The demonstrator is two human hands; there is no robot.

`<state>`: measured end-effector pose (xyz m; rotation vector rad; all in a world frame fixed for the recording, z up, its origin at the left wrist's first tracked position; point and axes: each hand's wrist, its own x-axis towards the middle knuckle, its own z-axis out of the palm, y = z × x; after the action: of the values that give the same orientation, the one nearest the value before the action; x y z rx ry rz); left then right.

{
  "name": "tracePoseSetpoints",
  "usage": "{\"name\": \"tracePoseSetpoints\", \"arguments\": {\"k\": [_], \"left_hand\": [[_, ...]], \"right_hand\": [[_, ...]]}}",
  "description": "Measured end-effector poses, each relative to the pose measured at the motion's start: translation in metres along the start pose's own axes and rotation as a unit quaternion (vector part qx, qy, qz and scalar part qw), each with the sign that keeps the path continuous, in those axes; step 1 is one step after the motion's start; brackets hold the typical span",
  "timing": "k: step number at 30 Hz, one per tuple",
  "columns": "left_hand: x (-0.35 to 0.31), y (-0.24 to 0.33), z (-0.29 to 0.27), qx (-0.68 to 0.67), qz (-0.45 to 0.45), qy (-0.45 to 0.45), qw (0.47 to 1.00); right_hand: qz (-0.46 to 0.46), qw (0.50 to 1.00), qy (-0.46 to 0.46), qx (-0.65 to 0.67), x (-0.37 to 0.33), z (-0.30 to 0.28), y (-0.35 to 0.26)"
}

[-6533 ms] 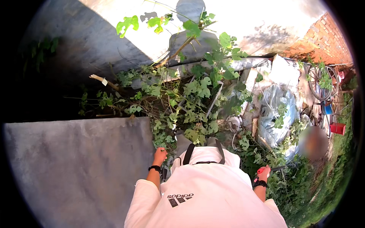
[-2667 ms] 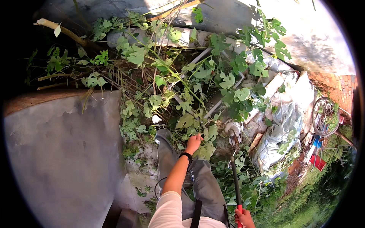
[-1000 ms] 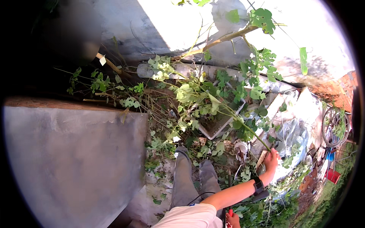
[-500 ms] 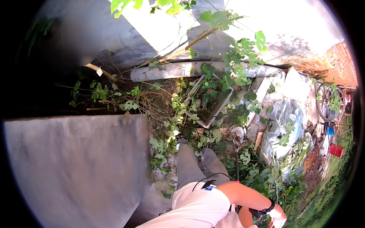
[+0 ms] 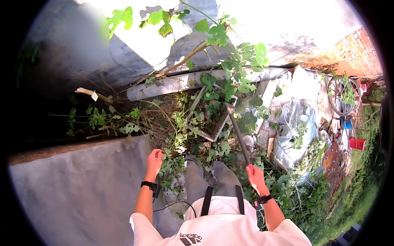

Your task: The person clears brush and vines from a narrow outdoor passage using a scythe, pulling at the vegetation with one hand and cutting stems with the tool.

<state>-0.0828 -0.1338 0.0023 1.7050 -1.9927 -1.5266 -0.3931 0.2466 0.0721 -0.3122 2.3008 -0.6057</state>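
Observation:
My right hand [image 5: 256,178] grips the red end of a long, dark-shafted tool [image 5: 238,133]. The tool slants up and leftward over the leafy ground, its far end close to a pale metal frame [image 5: 221,128]. What kind of tool it is I cannot make out. My left hand [image 5: 154,162] hangs beside the corner of a grey slab [image 5: 82,180], fingers curled in, with nothing visible in them. Green vines [image 5: 180,127] spread between the slab and the frame, just ahead of my feet.
A pale pipe [image 5: 172,87] runs along the base of the wall. A cut branch [image 5: 186,59] leans across it, and a broken stub [image 5: 92,93] sticks out leftward. To the right lie crumpled plastic sheeting [image 5: 293,131], a wheel [image 5: 344,96] and a red container [image 5: 357,143].
My left hand has come into view by the slab. My right arm has swung forward, and the dark tool now reaches out over the vines. The view has shifted and my torso faces forward.

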Motion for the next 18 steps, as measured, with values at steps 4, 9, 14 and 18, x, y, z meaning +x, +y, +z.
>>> {"name": "tracePoseSetpoints", "arguments": {"k": [4, 9, 14, 18], "left_hand": [[-0.104, -0.021, -0.028, 0.124, 0.005, 0.054, 0.991], [-0.2, -0.078, -0.02, 0.292, -0.108, 0.099, 0.945], [-0.244, -0.128, -0.024, 0.306, -0.155, 0.119, 0.932], [-0.25, -0.134, -0.017, 0.4, -0.213, -0.077, 0.888]], "right_hand": [[-0.108, 0.993, 0.029, -0.025, 0.106, 0.017, -0.065], [-0.091, 0.994, -0.043, -0.045, 0.207, 0.012, -0.135], [-0.014, 0.993, -0.054, -0.1, 0.255, 0.001, -0.084], [0.051, 0.98, -0.012, -0.193, 0.198, -0.036, 0.116]]}}
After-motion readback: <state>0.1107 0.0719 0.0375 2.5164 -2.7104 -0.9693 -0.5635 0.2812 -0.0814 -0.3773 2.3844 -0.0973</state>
